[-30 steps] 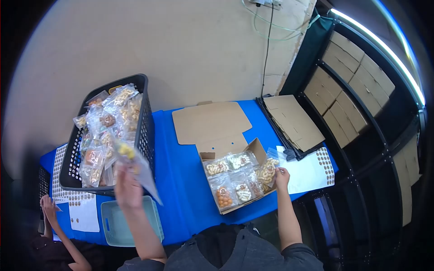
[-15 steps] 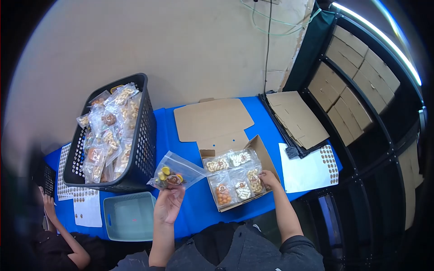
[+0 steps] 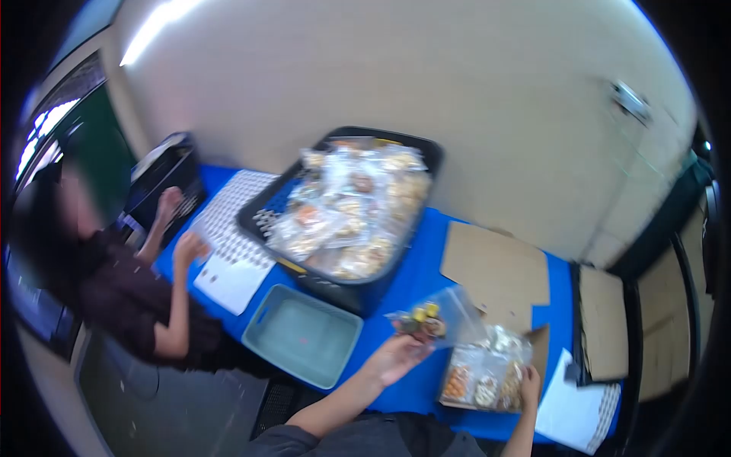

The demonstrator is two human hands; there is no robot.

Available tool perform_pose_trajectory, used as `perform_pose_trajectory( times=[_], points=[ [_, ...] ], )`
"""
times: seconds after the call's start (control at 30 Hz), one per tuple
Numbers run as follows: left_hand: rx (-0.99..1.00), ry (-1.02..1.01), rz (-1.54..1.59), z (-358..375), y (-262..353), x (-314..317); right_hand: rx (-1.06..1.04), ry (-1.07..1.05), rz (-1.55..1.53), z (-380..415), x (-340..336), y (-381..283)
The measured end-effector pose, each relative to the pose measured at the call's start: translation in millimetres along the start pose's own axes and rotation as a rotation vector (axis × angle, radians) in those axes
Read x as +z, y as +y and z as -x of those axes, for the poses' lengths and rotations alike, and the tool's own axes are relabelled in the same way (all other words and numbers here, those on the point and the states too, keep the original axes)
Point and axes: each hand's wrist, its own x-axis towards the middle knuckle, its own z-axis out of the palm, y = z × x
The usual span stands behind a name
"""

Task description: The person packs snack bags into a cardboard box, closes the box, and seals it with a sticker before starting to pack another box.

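At the far left, a seated co-worker's hand (image 3: 188,247) is laid on a sheet of round stickers (image 3: 228,228) spread over the blue surface (image 3: 415,278). Beside the sheet, a black perforated basket (image 3: 304,228) is heaped with clear snack bags. In front of it, an empty pale-green tray (image 3: 304,335) is set on the surface. Further right, a clear snack bag (image 3: 434,320) is held up above the surface by the left hand (image 3: 396,358); the grip is pinched on the bag's lower edge, so the bag stands just above the fingers. Beside it, an open cardboard box (image 3: 537,343) filled with snack bags is seen, and the right hand (image 3: 529,381) is rested at its near corner; whether that grip is spread or pressed together cannot be told. Flat cardboard (image 3: 495,266) is laid behind the box.
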Motion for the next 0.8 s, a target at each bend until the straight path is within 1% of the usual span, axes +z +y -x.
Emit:
perform_pose_trajectory(
  times=[0.03,0.07,0.1,0.13,0.17,0.2,0.23,0.3,0.37,0.43,0.47,0.57,0.6,0.63,0.67,0.7,0.73,0.8],
  points=[
    [-0.023,0.014,-0.044,3,5,4,0.012,0.019,0.013,-2,0,4],
    [0.030,0.024,-0.037,7,7,7,-0.023,0.091,0.069,-3,0,12],
    [0.052,-0.042,-0.075,12,11,12,-0.049,0.173,0.130,-5,-5,16],
    [0.071,-0.110,-0.116,17,18,17,-0.081,0.144,0.134,-10,-10,17],
    [0.100,-0.103,-0.112,23,25,21,-0.107,0.119,0.134,-16,-14,17],
    [0.161,-0.180,-0.169,29,32,26,-0.083,0.063,0.117,-20,-16,12],
    [0.211,-0.260,-0.226,32,38,28,-0.085,0.059,0.116,-20,-11,9],
    [0.205,-0.258,-0.284,38,51,27,-0.027,0.029,0.217,-12,-8,4],
    [0.273,-0.279,-0.295,42,66,27,-0.004,0.070,0.198,-12,4,23],
    [0.274,-0.302,-0.257,44,76,24,0.128,-0.004,0.070,-12,7,42],
    [0.285,-0.293,-0.255,44,82,22,0.169,-0.048,0.145,-12,3,48],
    [0.271,-0.286,-0.243,39,96,14,0.235,0.020,0.171,-7,7,92],
    [0.284,-0.275,-0.209,37,100,13,0.242,0.037,0.163,0,13,86],
    [0.298,-0.260,-0.172,35,103,11,0.170,0.287,0.513,7,23,76],
    [0.327,-0.256,-0.162,31,104,9,0.094,0.532,0.868,19,32,41],
    [0.314,-0.260,-0.161,28,109,7,0.068,0.578,0.868,26,41,-12],
    [0.268,-0.278,-0.221,24,113,7,0.042,0.624,0.875,30,43,-52],
    [0.171,-0.288,-0.361,19,109,7,-0.067,0.535,0.182,-2,68,-39]
  ],
)
